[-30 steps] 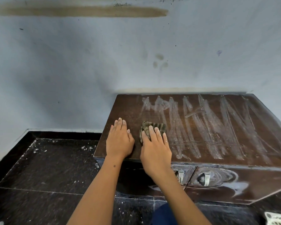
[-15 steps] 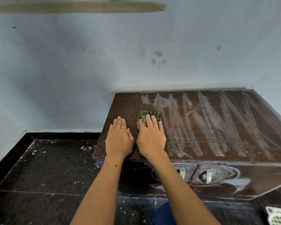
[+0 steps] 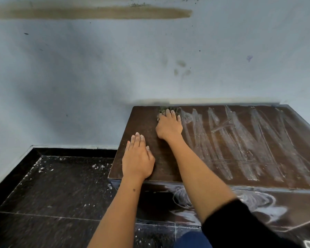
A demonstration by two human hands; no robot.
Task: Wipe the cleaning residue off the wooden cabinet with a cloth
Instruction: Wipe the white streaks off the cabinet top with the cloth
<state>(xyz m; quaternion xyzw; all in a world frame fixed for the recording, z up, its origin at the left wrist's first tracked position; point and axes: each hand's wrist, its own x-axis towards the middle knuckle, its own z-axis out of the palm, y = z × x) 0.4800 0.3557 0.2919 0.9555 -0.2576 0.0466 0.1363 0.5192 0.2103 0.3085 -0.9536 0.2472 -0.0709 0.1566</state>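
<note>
Head view: at the far left edge of the wooden cabinet [image 3: 147, 122], a person's right hand [image 3: 169, 126] presses a cloth [image 3: 161, 111] flat under extended fingers, close against the wall [image 3: 115, 68]. The left hand [image 3: 137, 158] rests open, fingers straight, on the near left part (apparently bracing). White residue streaks [image 3: 240, 140] lie to the right of the cloth, long axes running front to back. The cloth's own shape is mostly hidden.
</note>
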